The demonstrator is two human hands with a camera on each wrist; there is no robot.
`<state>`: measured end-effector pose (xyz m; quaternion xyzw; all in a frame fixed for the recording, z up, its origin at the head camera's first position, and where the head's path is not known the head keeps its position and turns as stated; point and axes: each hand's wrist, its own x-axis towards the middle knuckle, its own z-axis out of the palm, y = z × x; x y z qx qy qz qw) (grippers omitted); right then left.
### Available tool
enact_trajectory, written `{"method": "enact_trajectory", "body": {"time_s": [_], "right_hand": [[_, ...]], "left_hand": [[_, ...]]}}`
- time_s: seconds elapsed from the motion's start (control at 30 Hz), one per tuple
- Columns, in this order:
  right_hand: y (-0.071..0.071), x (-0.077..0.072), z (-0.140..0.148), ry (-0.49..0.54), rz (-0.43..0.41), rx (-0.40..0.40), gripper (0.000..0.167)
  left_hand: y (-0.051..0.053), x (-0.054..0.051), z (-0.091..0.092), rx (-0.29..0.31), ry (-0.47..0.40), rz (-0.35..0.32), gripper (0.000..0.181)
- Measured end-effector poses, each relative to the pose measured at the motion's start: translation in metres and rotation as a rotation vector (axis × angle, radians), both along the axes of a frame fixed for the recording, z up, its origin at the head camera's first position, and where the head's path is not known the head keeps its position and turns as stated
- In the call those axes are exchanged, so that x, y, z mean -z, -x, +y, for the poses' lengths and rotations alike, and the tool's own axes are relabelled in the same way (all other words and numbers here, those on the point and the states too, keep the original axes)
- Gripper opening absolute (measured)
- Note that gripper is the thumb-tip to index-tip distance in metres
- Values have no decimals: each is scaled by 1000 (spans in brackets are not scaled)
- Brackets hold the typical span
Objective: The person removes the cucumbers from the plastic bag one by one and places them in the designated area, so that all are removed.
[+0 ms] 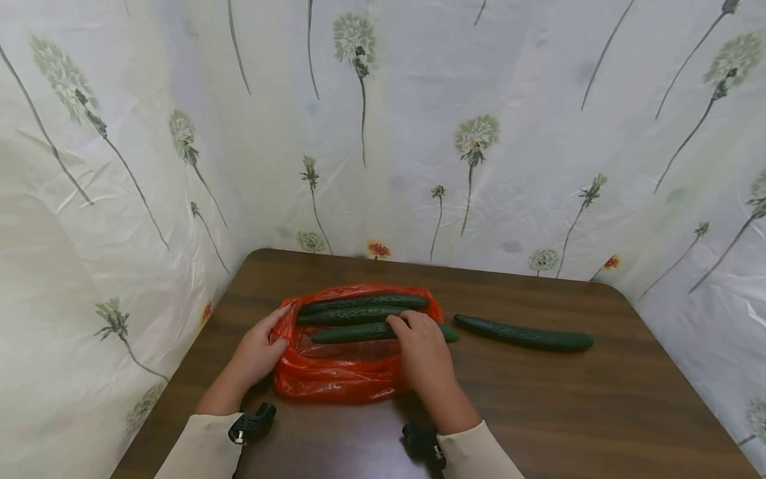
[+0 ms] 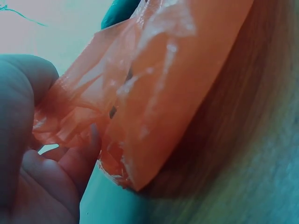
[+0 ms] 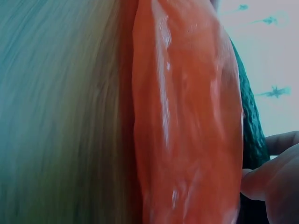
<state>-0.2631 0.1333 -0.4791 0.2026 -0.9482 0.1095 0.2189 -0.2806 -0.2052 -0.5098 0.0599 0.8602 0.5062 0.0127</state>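
A red plastic bag [image 1: 341, 382] lies on the table with its mouth spread open. Two dark green cucumbers [image 1: 359, 314] rest side by side inside it. Nearer the front, a third cucumber [image 1: 347, 333] lies over the bag's opening, its right end past the bag's edge. My right hand [image 1: 426, 352] grips this third cucumber, thumb and fingers on either side; the right wrist view shows them on the cucumber [image 3: 252, 126] behind the bag's wall. With the left hand [image 1: 257, 352] I pinch the bag's left rim, and its thin plastic [image 2: 70, 116] bunches between thumb and fingers.
Another cucumber [image 1: 523, 334] lies on the brown wooden table [image 1: 628, 399] to the right of the bag. Sheeting with a dandelion print [image 1: 413, 133] hangs behind the table and along its sides. Dark straps with devices [image 1: 253, 424] sit on both wrists.
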Motion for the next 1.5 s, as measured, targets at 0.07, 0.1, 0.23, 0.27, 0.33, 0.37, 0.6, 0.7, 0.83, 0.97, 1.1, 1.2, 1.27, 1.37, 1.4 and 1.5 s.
{"method": "enact_trajectory", "body": {"time_s": [0.07, 0.1, 0.23, 0.27, 0.33, 0.37, 0.6, 0.7, 0.83, 0.97, 1.1, 1.2, 1.27, 1.37, 1.4, 1.5], "right_hand": [[0, 1, 5, 3, 9, 7, 50], [0, 1, 8, 3, 15, 9, 49], [-1, 3, 19, 5, 25, 26, 49], [-1, 4, 22, 6, 23, 31, 49], [-2, 4, 29, 11, 20, 44, 49], [-2, 5, 32, 12, 16, 50, 49], [-6, 5, 55, 36, -6, 86, 46], [-7, 7, 67, 41, 3, 88, 44], [-10, 9, 84, 51, 7, 122, 41], [-14, 10, 97, 58, 11, 151, 39], [-15, 11, 109, 64, 34, 157, 40], [-16, 12, 117, 71, 35, 173, 41], [-17, 13, 122, 73, 22, 190, 42], [-19, 16, 129, 73, -8, 213, 44], [-20, 16, 131, 73, -19, 219, 45], [-23, 18, 138, 78, -50, 236, 47]], "left_hand": [[0, 0, 1, -4, 4, 7, 68], [0, 0, 1, -5, 7, 11, 67], [-1, 0, 1, -9, 17, 10, 66], [-1, 0, 0, -9, 19, 8, 66], [0, 1, 0, -10, 24, 1, 67], [0, 0, 0, -8, 29, 0, 67], [-1, 1, -1, 1, 18, 6, 68], [-2, 1, -1, -4, 13, 10, 68], [-2, 0, 0, 1, 18, 5, 67], [-1, 1, 0, 4, 23, 19, 68], [0, 1, 0, -7, 26, 42, 67], [-1, 0, 1, -5, 18, 26, 67], [-1, 0, 2, 1, 14, 13, 67], [-2, -1, 3, 1, 8, 0, 68], [-3, 0, 3, 1, 10, 3, 67], [-3, 0, 2, 0, 20, 11, 66]]}}
